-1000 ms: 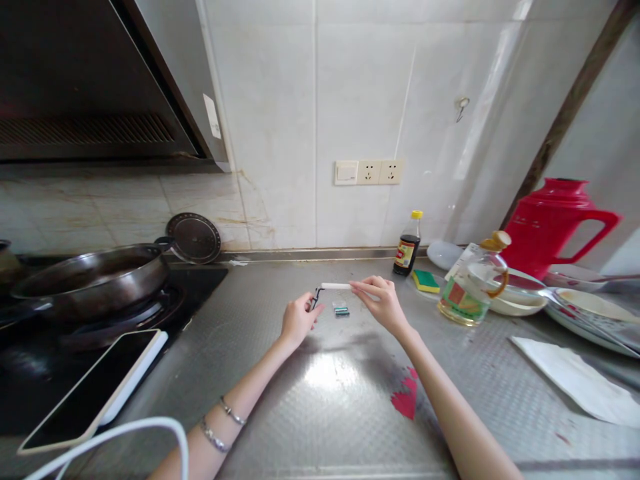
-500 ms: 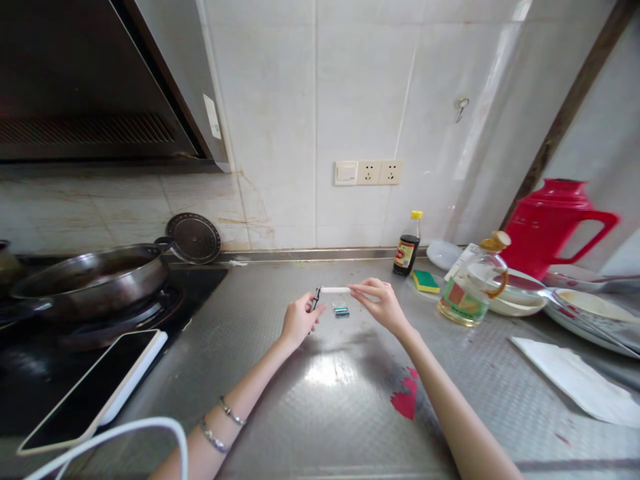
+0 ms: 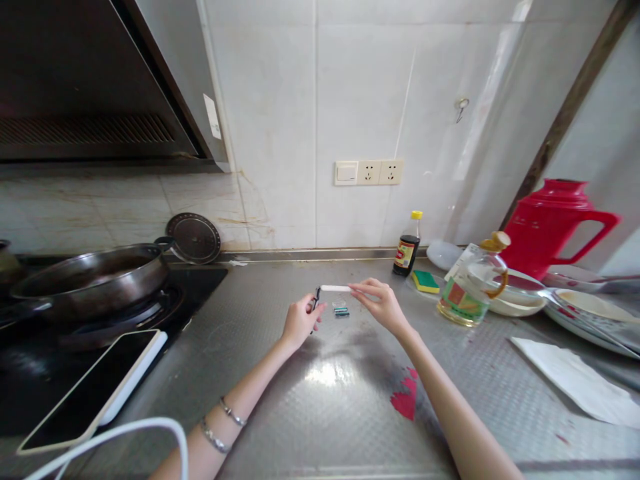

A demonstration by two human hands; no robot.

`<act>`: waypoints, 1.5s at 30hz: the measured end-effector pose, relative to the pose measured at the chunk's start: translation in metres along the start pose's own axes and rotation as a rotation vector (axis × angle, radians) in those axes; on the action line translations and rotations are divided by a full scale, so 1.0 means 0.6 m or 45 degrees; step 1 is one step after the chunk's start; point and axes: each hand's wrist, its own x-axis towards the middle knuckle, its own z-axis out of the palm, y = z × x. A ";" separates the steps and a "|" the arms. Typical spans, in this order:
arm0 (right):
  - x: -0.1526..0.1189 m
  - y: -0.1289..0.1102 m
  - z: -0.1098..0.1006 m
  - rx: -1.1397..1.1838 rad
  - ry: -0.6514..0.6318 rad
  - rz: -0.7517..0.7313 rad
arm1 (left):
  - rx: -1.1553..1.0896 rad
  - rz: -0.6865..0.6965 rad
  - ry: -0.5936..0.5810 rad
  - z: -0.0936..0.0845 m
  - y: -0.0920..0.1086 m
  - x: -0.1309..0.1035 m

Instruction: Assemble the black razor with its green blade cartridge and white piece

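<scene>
Right hand [image 3: 379,303] pinching slim white stick [image 3: 335,289]

Two hands working above a metal counter

My left hand [image 3: 299,322] pinches a small dark tool [image 3: 316,299]; my right hand [image 3: 383,304] holds the end of a slim white stick [image 3: 336,289], its other end meeting the tool. On the counter [image 3: 280,413], a small clear packet [image 3: 341,310] lies just below the stick in view. A soy-dark bottle [image 3: 407,249] stands near a sponge [image 3: 425,281].

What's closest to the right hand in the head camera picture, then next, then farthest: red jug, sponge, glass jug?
1. Sponge, just right of the right hand.
2. Glass jug, right of the sponge.
3. Red jug, farther right, behind.
</scene>
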 end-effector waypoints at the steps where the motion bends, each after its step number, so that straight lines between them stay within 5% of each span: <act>1: 0.000 0.000 0.000 0.002 0.007 0.003 | -0.003 -0.002 -0.001 0.000 0.000 0.000; 14: 0.001 -0.004 0.000 0.213 -0.047 0.136 | -0.205 0.023 -0.079 0.011 -0.011 0.002; 19: -0.002 -0.012 0.008 0.548 -0.048 0.512 | -0.263 0.052 -0.131 0.016 -0.009 0.000; 25: -0.032 -0.104 0.016 1.425 -0.035 0.990 | -0.305 0.026 -0.158 0.030 -0.016 -0.007; 30: -0.072 -0.159 0.025 1.702 -0.122 1.249 | -0.335 0.003 -0.190 0.041 -0.007 -0.018; 45: -0.088 -0.193 0.055 1.727 -0.056 1.287 | -0.491 -0.084 -0.270 0.050 -0.002 -0.018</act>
